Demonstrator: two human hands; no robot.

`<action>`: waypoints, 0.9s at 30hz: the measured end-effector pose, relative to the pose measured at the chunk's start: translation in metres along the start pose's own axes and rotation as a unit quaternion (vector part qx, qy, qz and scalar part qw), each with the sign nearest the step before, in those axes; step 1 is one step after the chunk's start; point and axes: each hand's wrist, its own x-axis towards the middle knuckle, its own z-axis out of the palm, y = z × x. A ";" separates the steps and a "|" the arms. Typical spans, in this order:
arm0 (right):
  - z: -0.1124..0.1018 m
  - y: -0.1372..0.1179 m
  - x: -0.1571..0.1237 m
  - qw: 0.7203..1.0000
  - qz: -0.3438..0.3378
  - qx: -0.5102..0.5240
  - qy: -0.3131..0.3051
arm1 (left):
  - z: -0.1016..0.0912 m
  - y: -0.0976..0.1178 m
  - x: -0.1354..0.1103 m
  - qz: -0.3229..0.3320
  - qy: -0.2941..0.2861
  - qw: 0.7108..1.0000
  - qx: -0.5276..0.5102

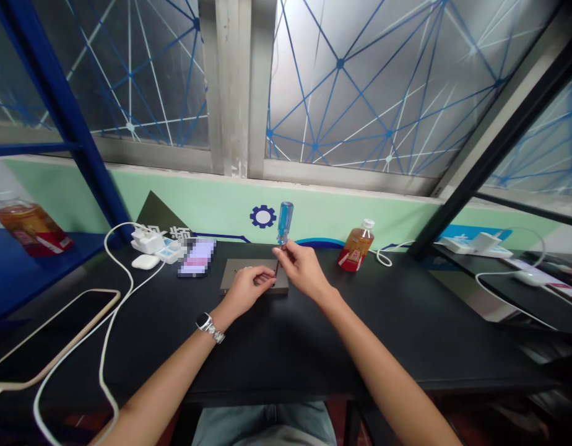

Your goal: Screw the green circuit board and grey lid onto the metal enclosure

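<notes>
A screwdriver point(285, 220) with a clear blue handle stands nearly upright, its shaft pointing down at a flat grey-brown box point(234, 266) on the black desk. My right hand point(302, 266) is closed around the lower end of the handle, thumb and fingers pinched together. On the box's top, close to the screwdriver's tip, my left hand point(246, 286) has its fingers curled in a pinch. Whatever those fingertips hold, if anything, is too small to make out. My left wrist wears a watch point(203, 321) and a bracelet.
A drink bottle point(356, 246) stands right of the box, near the wall. To the left lie a phone point(197, 257) with a lit, blurred screen, a white earbud case point(145, 262), chargers point(149, 240) and a tablet point(54, 334). White cables point(104, 347) loop over the desk's left side.
</notes>
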 end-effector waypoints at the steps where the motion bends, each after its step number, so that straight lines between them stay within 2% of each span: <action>1: 0.002 0.001 0.000 1.000 -0.001 -0.002 0.000 | 0.000 -0.002 -0.001 0.000 0.001 1.000 0.004; 14: 0.005 0.011 0.000 0.999 0.027 0.025 0.012 | 0.001 0.001 -0.001 -0.001 0.005 0.999 0.034; 21: 0.012 0.014 0.004 0.997 0.058 0.038 0.032 | 0.009 0.002 0.006 0.000 0.061 0.998 0.017; 27: 0.005 0.011 0.003 0.997 0.044 0.051 -0.024 | 0.004 0.001 0.004 0.022 0.016 1.000 0.014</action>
